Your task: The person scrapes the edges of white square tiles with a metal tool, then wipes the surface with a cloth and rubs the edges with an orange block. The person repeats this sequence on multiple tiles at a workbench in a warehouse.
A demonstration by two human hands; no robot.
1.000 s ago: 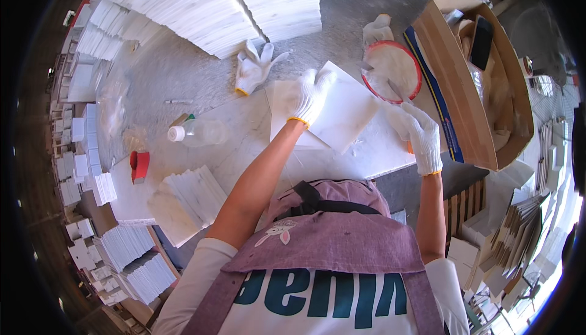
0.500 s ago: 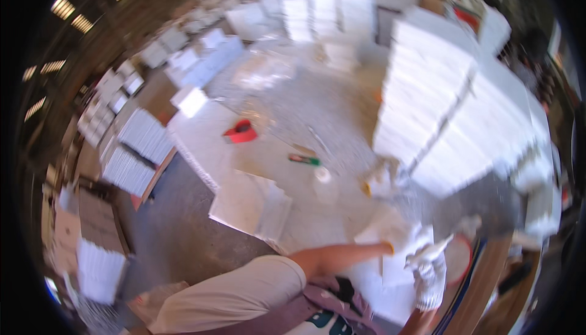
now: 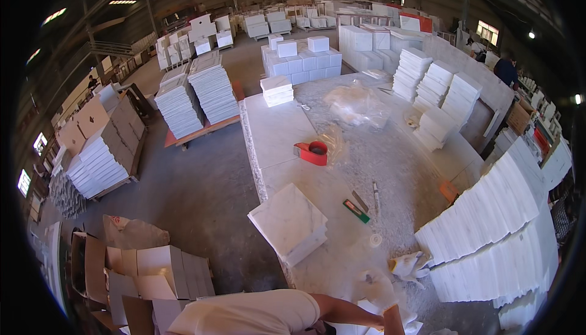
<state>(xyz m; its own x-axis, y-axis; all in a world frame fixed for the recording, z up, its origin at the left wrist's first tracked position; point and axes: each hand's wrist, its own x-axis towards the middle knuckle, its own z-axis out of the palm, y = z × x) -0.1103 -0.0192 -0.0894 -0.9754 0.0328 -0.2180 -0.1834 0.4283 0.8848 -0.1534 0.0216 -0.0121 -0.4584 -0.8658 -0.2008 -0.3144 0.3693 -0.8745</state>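
Observation:
My left forearm reaches in from the lower edge, and my right forearm crosses it near the wrist. Beyond the right wrist, my right hand [image 3: 375,287], in a white glove with a yellow cuff, blurs against the pale slab; its fingers cannot be made out. White shapes at the lower edge hide my left hand's fingers. A loose white glove [image 3: 409,266] lies just beyond. Farther off are a roll of clear tape [image 3: 375,240], a green-handled tool [image 3: 356,210] and a pen-like marker [image 3: 376,194]. Left of my hands sits a small stack of white marble tiles [image 3: 289,223].
On the dusty worktable [image 3: 274,152] are a red tape dispenser [image 3: 314,152] and crumpled clear plastic [image 3: 357,104]. A long row of stacked tiles [image 3: 488,219] borders the right. Tile pallets [image 3: 213,88] and open cardboard boxes [image 3: 159,268] stand left. People [image 3: 505,71] are far right.
The view has swung up and left, so the table and hall show more fully. My hands have dropped toward the lower edge, and my forearms now cross.

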